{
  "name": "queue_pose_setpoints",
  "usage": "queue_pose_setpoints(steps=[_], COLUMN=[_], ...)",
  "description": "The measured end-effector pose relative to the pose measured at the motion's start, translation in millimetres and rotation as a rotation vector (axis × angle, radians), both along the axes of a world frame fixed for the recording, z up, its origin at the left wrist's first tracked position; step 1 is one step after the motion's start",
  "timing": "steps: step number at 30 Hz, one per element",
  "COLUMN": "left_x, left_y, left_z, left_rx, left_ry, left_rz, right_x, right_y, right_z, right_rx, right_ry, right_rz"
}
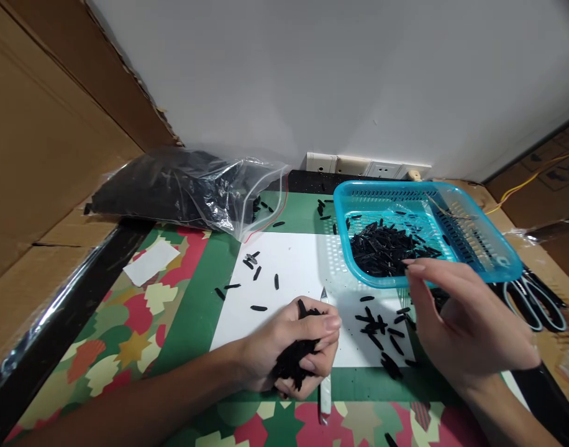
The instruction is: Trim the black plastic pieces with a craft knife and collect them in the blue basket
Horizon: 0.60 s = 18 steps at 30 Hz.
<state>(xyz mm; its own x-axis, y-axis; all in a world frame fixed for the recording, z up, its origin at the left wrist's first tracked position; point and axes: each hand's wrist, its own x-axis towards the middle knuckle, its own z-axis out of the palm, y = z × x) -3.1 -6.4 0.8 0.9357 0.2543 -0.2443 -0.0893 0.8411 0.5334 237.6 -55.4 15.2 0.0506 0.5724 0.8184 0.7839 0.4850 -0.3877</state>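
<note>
A clump of small black pieces [294,361] fills my left hand [307,347], whose fingers are wrapped round it above the white paper [303,261]. My right hand [471,323] hangs at the near edge of the blue basket [510,270], thumb and forefinger pinched together; a tiny dark bit shows at the fingertips. Inside the basket lies a heap of black pieces [382,248]. More of them are scattered on the paper between my hands and to the left. A white pen-like tool [325,397] lies partly behind my left hand.
A clear zip bag full of black material [172,186] lies at the back left. Scissors [536,304] rest right of the basket. A white scrap [151,262] sits on the patterned sheet [140,323]. Cardboard [46,93] stands at the left, and sockets [350,166] line the back wall.
</note>
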Motion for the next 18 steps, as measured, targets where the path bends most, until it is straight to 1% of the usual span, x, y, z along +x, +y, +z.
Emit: queue_pose_setpoints(steps=[2,4,6,7,8,11,13,15,18], left_x=[0.0,0.0,-0.3,-0.4,-0.6,-0.9,-0.7,-0.1,0.4], left_y=[-0.7,-1.3,-1.7,-2.0,-2.3,-3.1,-3.1,-2.7,-2.0], left_z=[-0.3,-0.3,-0.1,0.0,0.0,-0.6,-1.6,-2.6,-3.6], left_rx=[0.01,0.035,0.065,0.077,0.087,0.147,0.203,0.225,0.203], left_ry=[0.029,0.071,0.111,0.128,0.144,0.192,0.2,0.174,0.131], left_rz=[-0.01,-0.037,-0.069,-0.089,-0.118,-0.23,-0.304,-0.363,-0.409], right_x=[6.4,9.6,8.3,6.0,2.8,-9.5,-17.2,-22.6,-26.2], right_y=[4.1,6.3,6.0,5.0,3.6,-1.4,-3.6,-4.6,-4.8], right_z=[2.7,4.2,4.4,4.1,3.7,2.3,1.6,0.6,-2.0], right_rx=[-0.014,-0.053,-0.077,-0.087,-0.104,-0.264,-0.405,-0.485,-0.517], right_ry=[-0.032,-0.108,-0.17,-0.177,-0.166,-0.107,-0.105,-0.13,-0.103], right_rz=[-0.076,-0.124,-0.111,-0.063,0.023,0.412,0.623,0.734,0.811])
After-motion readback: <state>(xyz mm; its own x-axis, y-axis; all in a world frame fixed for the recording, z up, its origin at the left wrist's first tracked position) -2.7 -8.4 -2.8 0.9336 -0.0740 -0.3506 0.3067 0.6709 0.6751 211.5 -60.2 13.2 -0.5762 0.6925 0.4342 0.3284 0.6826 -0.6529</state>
